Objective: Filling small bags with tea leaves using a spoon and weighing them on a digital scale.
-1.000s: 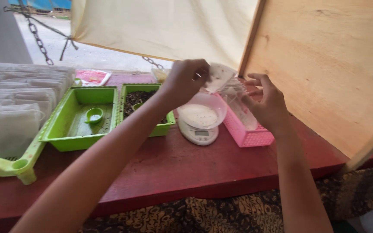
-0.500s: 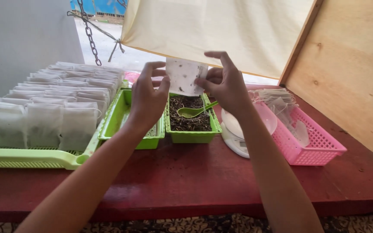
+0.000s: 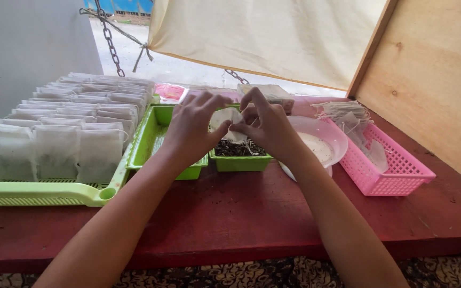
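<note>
Both my hands hold one small white filter bag (image 3: 226,118) above a little green tub of dark dried leaves (image 3: 239,154). My left hand (image 3: 193,128) pinches the bag's left side, and my right hand (image 3: 265,124) grips its right side with the fingers curled over the top. A thin string hangs from the bag toward the tub. Most of the bag is hidden behind my fingers.
A long green tray (image 3: 44,189) at the left carries rows of filled white bags (image 3: 54,146). A second green tub (image 3: 153,144) stands beside the leaf tub. A white bowl on a scale (image 3: 321,144) and a pink basket (image 3: 396,170) of empty bags are at the right. A wooden board (image 3: 433,74) leans at the far right.
The bag has come down from held up in front of me to just above the tub of leaves, and both hands have closed in around it. My view has tilted left and down.
</note>
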